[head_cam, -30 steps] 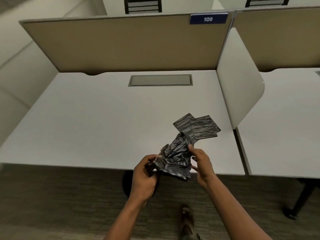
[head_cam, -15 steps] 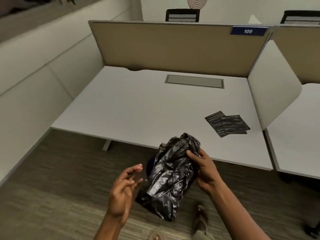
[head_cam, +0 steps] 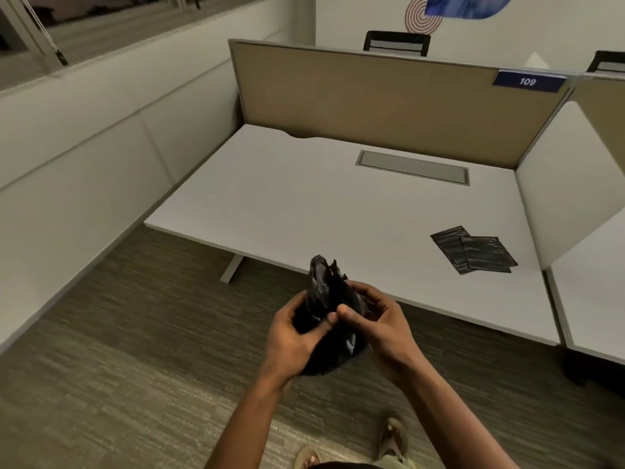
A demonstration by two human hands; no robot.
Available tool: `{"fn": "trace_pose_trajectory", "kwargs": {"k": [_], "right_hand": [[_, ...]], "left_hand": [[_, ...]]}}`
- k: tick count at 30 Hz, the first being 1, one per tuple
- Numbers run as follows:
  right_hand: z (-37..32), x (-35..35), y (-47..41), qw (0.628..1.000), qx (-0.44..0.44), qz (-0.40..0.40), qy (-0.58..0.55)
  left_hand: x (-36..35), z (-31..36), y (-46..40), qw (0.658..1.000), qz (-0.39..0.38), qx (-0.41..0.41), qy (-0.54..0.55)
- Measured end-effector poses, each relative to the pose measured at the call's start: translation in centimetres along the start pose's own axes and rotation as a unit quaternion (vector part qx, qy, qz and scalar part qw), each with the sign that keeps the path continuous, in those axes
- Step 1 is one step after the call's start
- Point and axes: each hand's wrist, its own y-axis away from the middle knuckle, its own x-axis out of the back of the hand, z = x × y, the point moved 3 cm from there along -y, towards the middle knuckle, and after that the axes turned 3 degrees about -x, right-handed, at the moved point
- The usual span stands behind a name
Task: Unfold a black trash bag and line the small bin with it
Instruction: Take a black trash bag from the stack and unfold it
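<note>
Carpeted office floor underfoot. Left hand [head_cam: 293, 336] and right hand [head_cam: 382, 333] both pinch a crumpled black plastic trash bag [head_cam: 326, 299], held between them, thumbs nearly touching. Bag's long axis runs upright, loose end upward. Beyond, two folded black bags [head_cam: 473, 250] lie on the white tabletop [head_cam: 304, 211]. Bin not visible.

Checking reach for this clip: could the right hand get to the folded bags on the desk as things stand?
Probably yes, but not freely: the desk around the folded bags is bare, yet the right hand is gripping the black trash bag together with the left hand.
</note>
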Motion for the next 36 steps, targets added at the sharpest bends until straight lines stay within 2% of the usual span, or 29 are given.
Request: {"fn": "trace_pose_trajectory", "kwargs": {"k": [2,4,10,17,19,21,23,24,26,27,29,31,33,36], "right_hand": [[-0.3,1.1,-0.5,0.999,0.003,0.035,-0.004],[-0.7,2.8,-1.0,0.996,-0.005,0.081,-0.023],[-3.6,8.9,-1.6,0.985,-0.001,0.138,-0.109],[-5.0,13.4,-1.0,0.973,0.005,0.173,-0.156],[-4.3,13.8,-0.7,0.973,-0.011,0.177,-0.15],[-3.1,13.9,-0.6,0.977,-0.027,0.175,-0.122],[-1.9,13.8,-0.8,0.982,-0.037,0.165,-0.089],[-1.2,13.5,-1.0,0.985,-0.04,0.155,-0.071],[-0.2,12.4,-1.3,0.992,-0.038,0.121,-0.017],[0.2,11.5,-1.5,0.995,-0.035,0.095,0.015],[0.9,9.3,-1.8,0.996,-0.026,0.04,0.074],[1.3,7.1,-2.2,0.993,-0.025,-0.001,0.118],[1.3,5.4,-2.4,0.986,-0.023,-0.034,0.162],[0.7,3.7,-2.3,0.979,-0.005,-0.066,0.192]], "left_hand": [[1.2,-0.5,0.3,0.998,0.027,0.009,0.061],[2.9,-1.7,0.4,0.985,0.072,0.057,0.146],[9.7,-6.9,0.5,0.908,0.189,0.182,0.327],[13.5,-12.8,2.1,0.829,0.266,0.253,0.422],[13.6,-14.3,2.4,0.819,0.269,0.279,0.424],[13.1,-15.1,2.6,0.837,0.248,0.327,0.361],[12.4,-15.5,2.7,0.859,0.239,0.381,0.245],[12.1,-15.2,2.9,0.87,0.26,0.392,0.151],[11.4,-13.2,2.7,0.895,0.3,0.325,-0.058],[10.5,-11.5,2.1,0.913,0.295,0.261,-0.107],[7.8,-8.1,0.7,0.963,0.212,0.142,-0.087],[4.7,-5.1,-0.6,0.992,0.087,0.078,-0.043],[2.3,-3.0,-1.8,0.998,-0.005,0.037,-0.054],[0.3,-2.8,-3.2,0.994,-0.033,0.05,-0.09]]}}
